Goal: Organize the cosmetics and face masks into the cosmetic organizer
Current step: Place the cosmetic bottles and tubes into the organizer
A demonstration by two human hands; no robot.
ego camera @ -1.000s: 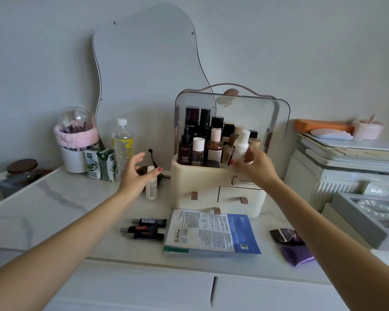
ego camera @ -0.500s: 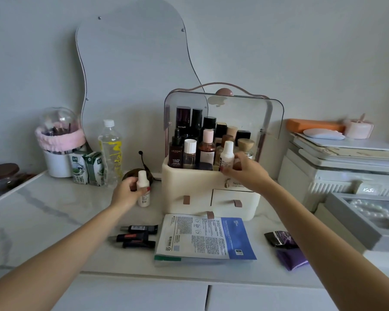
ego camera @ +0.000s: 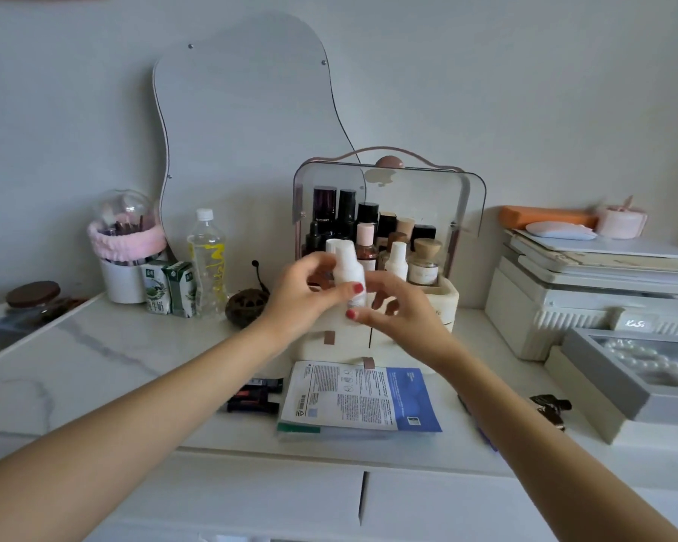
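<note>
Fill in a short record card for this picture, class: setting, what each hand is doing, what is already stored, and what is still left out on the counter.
Setting: white marble-look counter before a wavy mirror
Left hand: holds a small white bottle upright, in front of the cosmetic organizer
Right hand: fingertip at the bottle's base; grip unclear
Stored: assorted bottles stand in the organizer's top tray
Left out: face mask packets, dark lipstick tubes
Drawers: closed
</note>
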